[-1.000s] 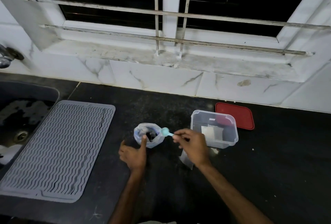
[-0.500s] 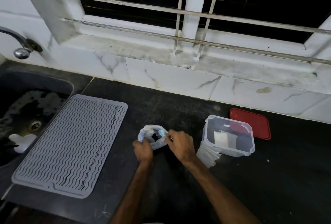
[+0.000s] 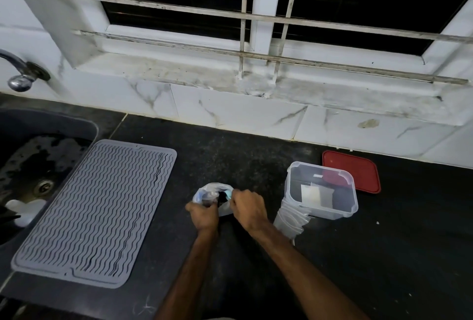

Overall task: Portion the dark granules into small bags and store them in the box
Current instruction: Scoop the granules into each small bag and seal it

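A clear plastic bag (image 3: 207, 191) with dark granules inside stands open on the black counter. My left hand (image 3: 203, 214) grips its near left side. My right hand (image 3: 248, 209) holds a small light-blue spoon (image 3: 228, 194) whose bowl dips into the bag's mouth. To the right stands an open clear plastic box (image 3: 323, 192) with a few small flat bags lying in it. A stack of empty small bags (image 3: 290, 220) lies against the box's left front corner.
A red lid (image 3: 358, 170) lies behind the box near the wall. A grey ribbed drying mat (image 3: 97, 211) covers the counter to the left, beside a dark sink (image 3: 30, 166) with a tap (image 3: 18, 74) above it.
My right hand brought the blue spoon from above the bag's right rim down into the bag. My left hand closed on the bag's side. The view shifted left.
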Demonstrator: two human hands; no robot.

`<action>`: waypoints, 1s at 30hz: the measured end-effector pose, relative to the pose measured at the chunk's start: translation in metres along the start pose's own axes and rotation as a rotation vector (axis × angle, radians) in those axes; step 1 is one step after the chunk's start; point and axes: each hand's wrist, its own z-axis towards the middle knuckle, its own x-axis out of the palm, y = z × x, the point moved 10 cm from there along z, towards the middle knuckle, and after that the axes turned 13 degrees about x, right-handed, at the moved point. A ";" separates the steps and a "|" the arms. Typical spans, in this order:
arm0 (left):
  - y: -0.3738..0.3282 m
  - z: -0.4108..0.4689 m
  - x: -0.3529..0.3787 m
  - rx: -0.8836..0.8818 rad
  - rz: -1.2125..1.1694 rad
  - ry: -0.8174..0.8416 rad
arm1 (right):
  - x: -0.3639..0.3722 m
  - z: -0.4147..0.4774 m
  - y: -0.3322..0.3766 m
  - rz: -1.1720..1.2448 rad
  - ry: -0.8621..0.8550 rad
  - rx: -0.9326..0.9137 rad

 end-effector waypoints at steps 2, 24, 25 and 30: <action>0.002 0.000 0.002 0.007 -0.046 0.007 | -0.001 0.003 -0.007 0.162 -0.017 0.077; -0.002 -0.001 0.017 0.120 -0.141 0.136 | 0.014 -0.012 -0.064 1.048 0.167 0.391; -0.003 -0.002 0.018 0.133 -0.140 0.146 | 0.015 -0.012 -0.066 1.076 0.179 0.404; -0.006 -0.003 0.017 0.220 -0.060 0.160 | 0.003 -0.009 -0.070 0.624 0.026 0.300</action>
